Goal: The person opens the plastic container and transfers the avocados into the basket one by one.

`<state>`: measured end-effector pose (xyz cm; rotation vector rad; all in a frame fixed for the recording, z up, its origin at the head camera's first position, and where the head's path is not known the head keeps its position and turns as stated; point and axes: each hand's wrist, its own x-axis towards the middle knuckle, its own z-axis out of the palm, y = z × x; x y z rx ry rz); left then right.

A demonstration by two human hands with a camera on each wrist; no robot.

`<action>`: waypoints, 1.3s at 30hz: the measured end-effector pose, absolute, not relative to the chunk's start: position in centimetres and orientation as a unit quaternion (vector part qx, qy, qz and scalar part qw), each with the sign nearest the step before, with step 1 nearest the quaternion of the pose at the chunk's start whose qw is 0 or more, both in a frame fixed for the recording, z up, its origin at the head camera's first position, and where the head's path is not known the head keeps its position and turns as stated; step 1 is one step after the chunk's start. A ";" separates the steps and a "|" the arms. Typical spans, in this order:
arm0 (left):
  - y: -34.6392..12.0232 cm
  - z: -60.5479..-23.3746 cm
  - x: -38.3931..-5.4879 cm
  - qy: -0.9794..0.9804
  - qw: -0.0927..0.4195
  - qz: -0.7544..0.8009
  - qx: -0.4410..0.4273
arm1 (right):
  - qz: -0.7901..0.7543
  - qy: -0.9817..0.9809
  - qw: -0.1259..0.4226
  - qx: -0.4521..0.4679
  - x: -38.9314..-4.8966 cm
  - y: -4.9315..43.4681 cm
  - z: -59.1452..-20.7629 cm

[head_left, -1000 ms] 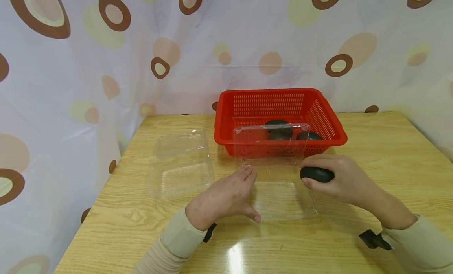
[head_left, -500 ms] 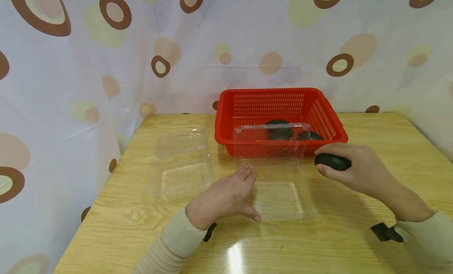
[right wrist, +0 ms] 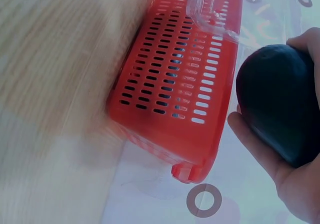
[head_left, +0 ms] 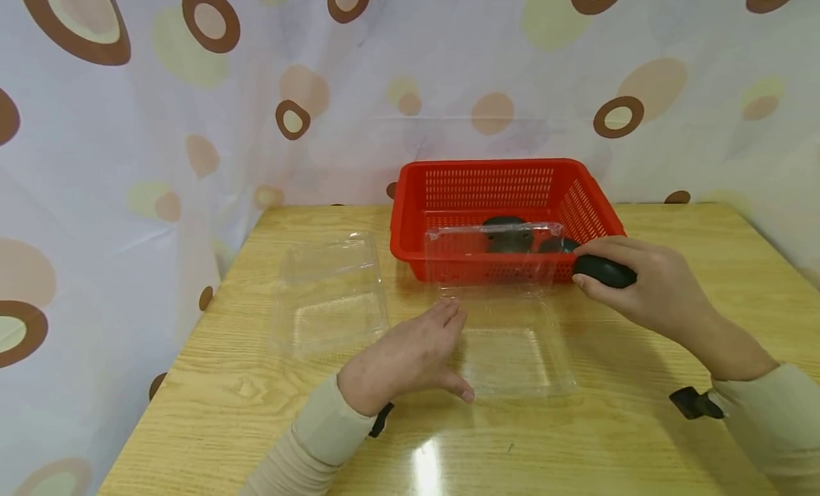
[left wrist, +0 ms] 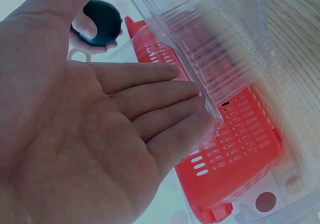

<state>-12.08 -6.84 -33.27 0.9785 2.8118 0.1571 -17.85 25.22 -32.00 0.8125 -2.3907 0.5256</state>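
A dark green avocado (head_left: 603,271) is gripped between the thumb and fingers of my right hand (head_left: 669,289), held up at the near right corner of the red basket (head_left: 410,247). The right wrist view shows the avocado's (right wrist: 277,99) smooth, pear-like shape. My left hand (head_left: 410,357) has its fingers straight, at the left side of a clear plastic clamshell box (head_left: 506,361) whose lid (head_left: 493,268) stands raised. In the left wrist view, its fingertips (left wrist: 192,90) lie right at the box's edge. More avocados (head_left: 509,236) lie inside the basket, partly seen through the lid.
A second clear clamshell box (head_left: 336,318) lies opened to the left on the wooden table (head_left: 211,410). A patterned cloth (head_left: 359,154) hangs behind and to the left of the table.
My right hand has carried the avocado from over the box's right side, rightward and then farther forward to the basket's corner. The left hand stays in place.
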 end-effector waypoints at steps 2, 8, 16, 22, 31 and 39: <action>-6.8 -33.3 -12.1 0.940 0.084 0.053 0.327 | 0.198 -0.891 0.280 0.298 -18.2 25.2 -31.9; -6.9 -33.3 -12.1 0.939 0.084 0.052 0.329 | 0.220 -0.894 0.276 0.276 -19.5 25.1 -31.5; -7.0 -33.2 -12.1 0.939 0.078 0.053 0.332 | 0.206 -0.908 0.253 0.265 -21.3 24.9 -31.1; -7.0 -33.1 -12.2 0.939 0.082 0.056 0.330 | 0.197 -0.919 0.222 0.259 -23.0 24.7 -30.9; -6.8 -33.1 -12.2 0.939 0.081 0.055 0.331 | 0.182 -0.948 0.132 0.224 -24.7 24.6 -30.9; -6.8 -33.1 -12.2 0.940 0.091 0.055 0.325 | 0.152 -0.951 0.102 0.249 -26.3 23.9 -31.3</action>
